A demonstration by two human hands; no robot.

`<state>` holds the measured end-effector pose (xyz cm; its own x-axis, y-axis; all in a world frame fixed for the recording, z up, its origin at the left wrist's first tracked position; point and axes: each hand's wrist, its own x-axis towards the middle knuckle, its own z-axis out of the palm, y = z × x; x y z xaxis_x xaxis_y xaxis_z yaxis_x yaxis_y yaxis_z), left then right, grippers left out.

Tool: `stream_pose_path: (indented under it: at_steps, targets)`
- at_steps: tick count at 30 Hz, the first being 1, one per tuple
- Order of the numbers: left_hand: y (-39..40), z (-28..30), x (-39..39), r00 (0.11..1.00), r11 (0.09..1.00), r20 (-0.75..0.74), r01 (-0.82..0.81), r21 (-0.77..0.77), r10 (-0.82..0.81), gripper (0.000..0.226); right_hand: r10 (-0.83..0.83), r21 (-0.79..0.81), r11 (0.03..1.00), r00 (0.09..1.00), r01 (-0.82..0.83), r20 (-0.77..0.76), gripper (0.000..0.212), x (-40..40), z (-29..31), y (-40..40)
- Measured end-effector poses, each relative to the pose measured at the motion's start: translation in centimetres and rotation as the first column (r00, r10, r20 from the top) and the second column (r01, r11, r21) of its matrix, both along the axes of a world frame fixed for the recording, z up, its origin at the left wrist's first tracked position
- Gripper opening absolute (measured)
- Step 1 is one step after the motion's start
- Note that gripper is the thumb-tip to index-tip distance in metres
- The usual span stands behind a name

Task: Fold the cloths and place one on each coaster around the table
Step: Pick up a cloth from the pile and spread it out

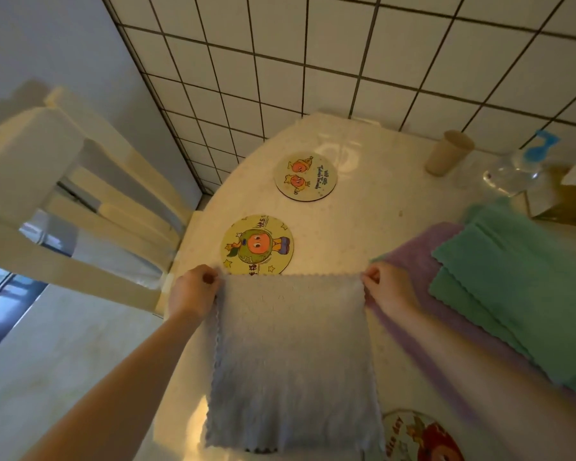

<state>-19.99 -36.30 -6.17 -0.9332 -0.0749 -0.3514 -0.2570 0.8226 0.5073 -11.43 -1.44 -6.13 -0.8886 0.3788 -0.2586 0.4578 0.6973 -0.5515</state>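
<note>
At six o'clock on the desk [363, 207] we pinch the grey cloth's [293, 361] far corners, left hand [193, 289] and right hand [384, 287] each in a closed grip; uneven pulling could skew the fold or snag the coaster [257, 244] at eleven o'clock.

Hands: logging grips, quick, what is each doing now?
Left hand: closed, pinching the pale grey scalloped-edge cloth at its far left corner.
Right hand: closed, pinching its far right corner.

The left hand [193, 289] and right hand [384, 287] are pinching the far corners of a pale grey scalloped-edge cloth [291, 361] lying on the cream table [379, 207], its far edge overlapping a round cartoon-printed coaster [256, 244].
</note>
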Motion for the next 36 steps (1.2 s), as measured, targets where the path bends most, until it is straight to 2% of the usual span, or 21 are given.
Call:
stream_pose_path:
  at_steps: [2,4,6,8,10,12,15,17,20,22,24,25,27,30,32,34,35,36]
  targets:
    - [0.1,0.4,1.4,0.986,0.994,-0.133,0.088,-0.064,-0.096,0.025,0.012,0.063,0.998,0.998,-0.008,-0.063,0.004,1.1,1.1,-0.4]
    - [0.1,0.6,3.6,0.928,0.956,-0.237,0.266,-0.124,-0.289,0.036,0.108,0.088,0.991,0.990,-0.100,-0.087,0.008,3.2,2.0,-1.5]
    - [-0.1,0.3,6.5,0.831,0.869,-0.253,0.468,-0.161,-0.495,0.036,0.266,0.096,0.960,0.964,-0.262,-0.031,0.014,6.5,2.6,-3.2]
    - [-0.6,-0.6,9.7,0.697,0.748,-0.272,0.636,-0.192,-0.663,0.029,0.394,0.107,0.913,0.919,-0.394,0.023,0.016,10.2,2.8,-5.2]
    - [-1.0,-1.2,12.8,0.613,0.672,-0.295,0.721,-0.172,-0.733,0.027,0.459,0.110,0.880,0.887,-0.461,0.052,0.018,13.8,2.2,-6.6]
    - [-1.4,-1.2,16.0,0.571,0.631,-0.320,0.765,-0.127,-0.756,0.027,0.501,0.132,0.851,0.862,-0.507,0.080,0.015,17.2,2.1,-7.9]
    - [-2.1,-2.2,19.2,0.568,0.616,-0.305,0.784,-0.084,-0.764,0.023,0.589,0.245,0.770,0.804,-0.589,0.079,0.007,20.5,0.9,-8.3]
    - [-3.4,-2.5,21.2,0.549,0.605,-0.290,0.781,-0.157,-0.784,0.032,0.638,0.298,0.710,0.762,-0.639,0.113,0.011,22.6,0.3,-8.6]
    - [-5.0,-2.4,22.4,0.505,0.571,-0.281,0.781,-0.252,-0.816,0.040,0.626,0.379,0.690,0.771,-0.616,0.113,0.022,23.7,-0.2,-8.7]
    - [-5.8,-2.2,22.4,0.485,0.574,-0.325,0.766,-0.291,-0.812,0.037,0.628,0.431,0.657,0.765,-0.619,0.142,0.025,23.7,-0.4,-9.0]
    - [-6.6,-2.1,22.0,0.477,0.595,-0.380,0.741,-0.311,-0.793,0.024,0.625,0.449,0.636,0.760,-0.628,0.177,0.035,23.5,-0.5,-9.2]
    - [-6.9,-2.1,21.7,0.468,0.596,-0.392,0.731,-0.332,-0.792,0.020,0.619,0.462,0.632,0.764,-0.622,0.183,0.040,23.4,-0.6,-9.2]
    - [-7.4,-1.8,21.6,0.469,0.579,-0.353,0.739,-0.346,-0.809,0.037,0.613,0.462,0.637,0.769,-0.617,0.182,0.041,23.2,-0.6,-9.3]
    - [-7.5,-1.3,21.6,0.475,0.554,-0.288,0.753,-0.355,-0.831,0.048,0.604,0.450,0.658,0.780,-0.604,0.164,0.028,23.5,-1.1,-9.5]
    - [-7.3,-1.5,21.5,0.474,0.548,-0.278,0.751,-0.369,-0.836,0.045,0.587,0.448,0.678,0.796,-0.583,0.147,0.028,23.8,-1.4,-9.4]
    - [-7.1,-1.7,21.5,0.444,0.555,-0.341,0.732,-0.395,-0.829,0.025,0.583,0.451,0.675,0.797,-0.584,0.161,0.037,23.7,-1.2,-9.4]
    - [-7.0,-1.6,21.5,0.456,0.569,-0.351,0.728,-0.383,-0.818,0.018,0.592,0.451,0.664,0.788,-0.597,0.172,0.039,23.5,-1.2,-9.3]
    - [-6.8,-1.3,21.5,0.498,0.593,-0.329,0.729,-0.343,-0.802,0.025,0.601,0.457,0.648,0.777,-0.609,0.184,0.039,23.3,-1.0,-9.4]
